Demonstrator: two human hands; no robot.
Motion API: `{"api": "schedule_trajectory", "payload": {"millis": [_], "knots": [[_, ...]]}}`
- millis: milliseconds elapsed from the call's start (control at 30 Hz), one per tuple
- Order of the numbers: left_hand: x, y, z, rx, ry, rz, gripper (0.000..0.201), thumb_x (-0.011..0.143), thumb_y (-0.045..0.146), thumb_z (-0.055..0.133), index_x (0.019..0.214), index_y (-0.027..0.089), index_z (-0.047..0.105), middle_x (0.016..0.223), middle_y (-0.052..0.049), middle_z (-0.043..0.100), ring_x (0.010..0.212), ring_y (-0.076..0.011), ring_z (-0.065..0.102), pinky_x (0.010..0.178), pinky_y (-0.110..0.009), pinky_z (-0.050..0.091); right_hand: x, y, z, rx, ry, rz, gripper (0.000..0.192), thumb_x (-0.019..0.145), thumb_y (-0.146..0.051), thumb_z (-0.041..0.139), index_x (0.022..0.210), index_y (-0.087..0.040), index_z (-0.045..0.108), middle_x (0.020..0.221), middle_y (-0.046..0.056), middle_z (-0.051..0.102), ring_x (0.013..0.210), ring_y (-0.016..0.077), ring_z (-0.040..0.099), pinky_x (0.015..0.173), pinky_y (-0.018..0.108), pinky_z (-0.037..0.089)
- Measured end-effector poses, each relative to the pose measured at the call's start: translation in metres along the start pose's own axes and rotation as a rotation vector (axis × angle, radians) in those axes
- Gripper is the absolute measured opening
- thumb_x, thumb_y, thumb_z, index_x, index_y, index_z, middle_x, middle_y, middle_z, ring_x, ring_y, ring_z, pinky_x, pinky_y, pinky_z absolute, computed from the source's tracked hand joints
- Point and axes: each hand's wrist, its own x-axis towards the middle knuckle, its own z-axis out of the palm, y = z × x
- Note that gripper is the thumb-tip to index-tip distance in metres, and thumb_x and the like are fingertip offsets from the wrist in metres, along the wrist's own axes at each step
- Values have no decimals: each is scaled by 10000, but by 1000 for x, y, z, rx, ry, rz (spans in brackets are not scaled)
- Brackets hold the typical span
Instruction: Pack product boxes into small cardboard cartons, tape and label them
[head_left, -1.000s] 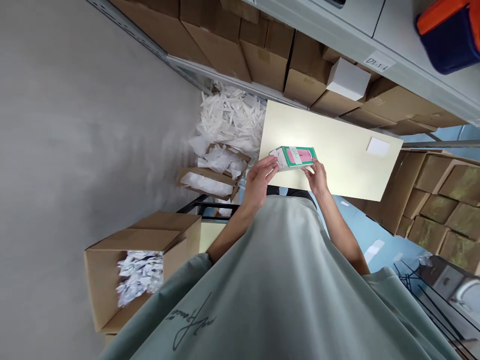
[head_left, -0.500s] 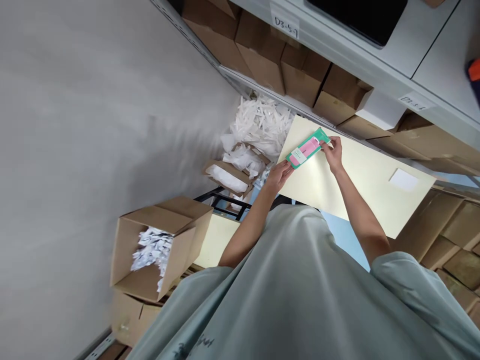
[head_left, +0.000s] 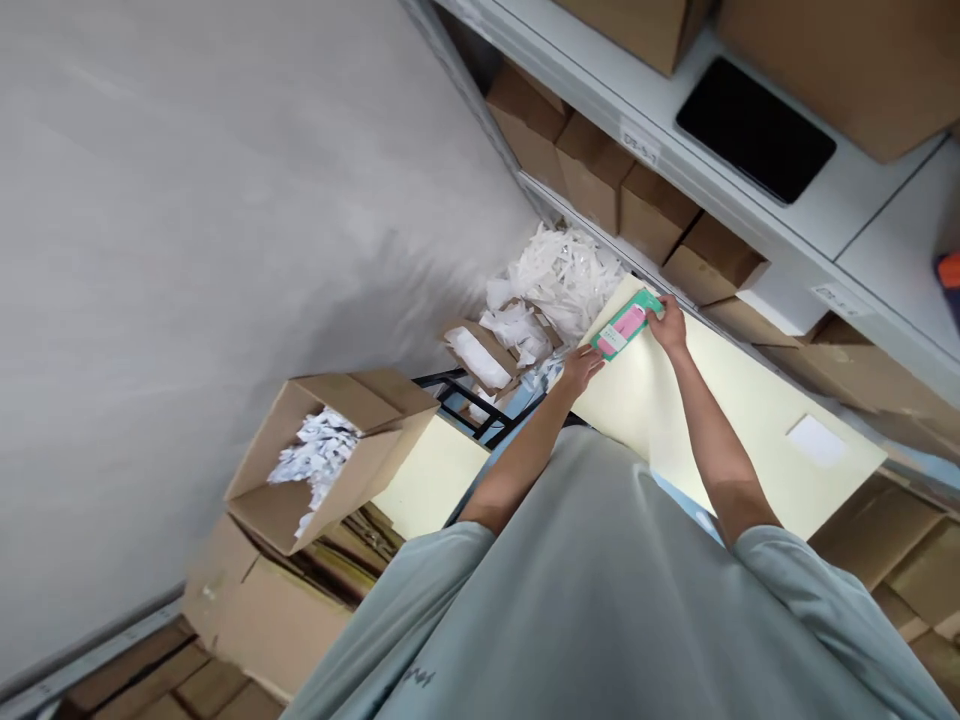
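1. A green-and-pink printed box (head_left: 621, 328) is held above or against the cream tabletop (head_left: 750, 430), right of the frame's centre, slanted from lower left to upper right; whether it is lifted cannot be told.
2. Its upper-right end is pinched by the right hand (head_left: 667, 326), with the fingers drawn in narrowly.
3. Its lower-left end is met by the left hand (head_left: 582, 370), whose fingers are stretched out; whether that end is gripped or only steadied cannot be told.
4. A white card (head_left: 816, 440) is laid on the same tabletop, farther toward the right of the frame.
5. Just beyond the tabletop's left end, white paper strips (head_left: 566, 278) are heaped, and white plastic packets (head_left: 480, 358) are packed in a small carton.
6. At lower left, an open cardboard carton (head_left: 375, 470) is tipped toward the view, and crumpled paper slips (head_left: 319, 455) are contained in it.
7. At upper right, a black flat-screened device (head_left: 756, 130) is set on a grey shelf (head_left: 821, 225), below which brown cartons (head_left: 660, 215) are lined up.
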Motion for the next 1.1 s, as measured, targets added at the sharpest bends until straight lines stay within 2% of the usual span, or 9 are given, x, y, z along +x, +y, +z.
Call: {"api": "schedule_trajectory", "payload": {"millis": [133,233,367,467,600,800,867,967,1100], "knots": [[-25,5,-6,-76,85,106,443,745,5,934,1056,201,687,900,-65,782,1125,-277,771,1240,-542,462,-7,-22,-7,-289,52,-120,473,902,-229,583,1355,-133,682,1389,270,727,1342,419,645,1215,611,497],[-57,12,-29,-170,88,190,429,717,22,969,1033,178,724,922,-102,800,1077,-290,779,1208,-558,493,-20,-36,-4,-429,127,-278,592,872,-255,624,1443,-100,662,1444,324,665,1388,482,606,1202,674,482],[-113,19,-90,-322,108,342,490,688,35,989,1116,146,779,893,-83,799,954,-244,772,1160,-531,542,-57,-59,22,-347,55,-614,661,892,-423,629,1476,-114,649,1454,291,670,1418,485,582,1212,717,445],[-167,12,-154,-445,113,477,503,719,85,984,1178,161,792,882,-51,795,931,-223,775,1156,-507,554,-107,-87,66,-299,-54,-799,677,921,-531,609,1430,-90,678,1433,291,705,1382,470,613,1217,683,445],[-249,-23,-252,-669,194,639,469,748,77,939,1195,147,814,908,-62,801,915,-222,786,1152,-508,562,-211,-133,152,-235,-273,-1004,621,957,-570,629,1365,-111,715,1383,282,742,1358,452,648,1215,648,471],[-364,-116,-411,-1100,457,815,396,772,17,834,1139,160,799,982,-64,791,956,-205,798,1200,-466,552,-426,-190,289,-138,-794,-1182,555,972,-618,681,1315,-184,735,1369,218,772,1331,381,693,1229,607,512],[-396,-146,-464,-1301,570,839,318,816,18,792,1099,162,775,1059,-97,803,1020,-216,797,1208,-443,564,-500,-196,333,-119,-1030,-1126,529,977,-621,704,1319,-219,742,1414,186,775,1348,348,703,1231,566,532],[-436,-176,-539,-1503,705,854,180,961,61,691,1076,197,717,1062,-76,792,1073,-182,766,1199,-375,578,-600,-193,399,-96,-1371,-842,487,906,-620,798,1204,-236,764,1328,146,817,1239,304,759,1128,470,608],[-472,-188,-603,-1558,708,828,168,1025,77,603,972,230,649,927,-39,742,1038,-176,755,1149,-354,599,-696,-182,469,-218,-1444,-506,437,779,-589,917,962,-242,724,979,57,822,955,241,776,874,361,627]]}}
